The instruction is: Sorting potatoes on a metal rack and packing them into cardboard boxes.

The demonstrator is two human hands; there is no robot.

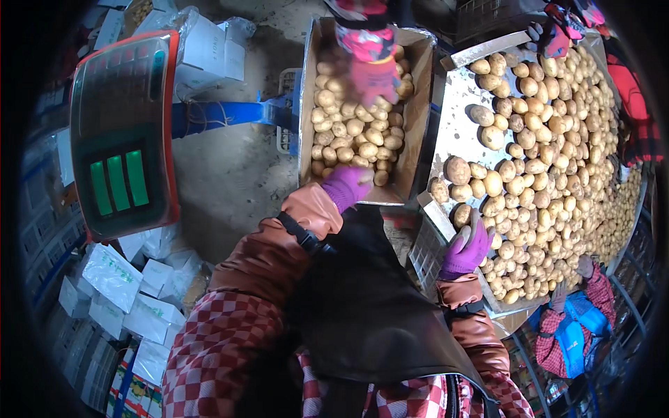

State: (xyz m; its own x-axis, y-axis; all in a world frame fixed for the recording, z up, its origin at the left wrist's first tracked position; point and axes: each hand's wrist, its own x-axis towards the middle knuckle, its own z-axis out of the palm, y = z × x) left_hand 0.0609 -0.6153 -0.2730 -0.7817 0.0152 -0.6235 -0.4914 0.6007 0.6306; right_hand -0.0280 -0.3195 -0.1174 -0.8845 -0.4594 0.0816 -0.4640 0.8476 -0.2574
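My left hand (349,185), in a purple knit glove, is at the near end of an open cardboard box (415,157) partly filled with potatoes (341,141). Its fingers are curled over, and whether they hold a potato is hidden. My right hand (470,243), gloved the same way, rests at the near left edge of the sorting table (452,117). Its fingers are spread against the potatoes (543,209) heaped there, with nothing visibly gripped. A co-worker's gloved hand (373,81), blurred, reaches into the box from the far side.
Left of the box stands a scale display (123,136) on a blue arm (225,115). White cartons (151,318) are stacked at left. Another co-worker's hand (556,42) is at the table's far edge. A person in a blue vest (575,334) works at the near right.
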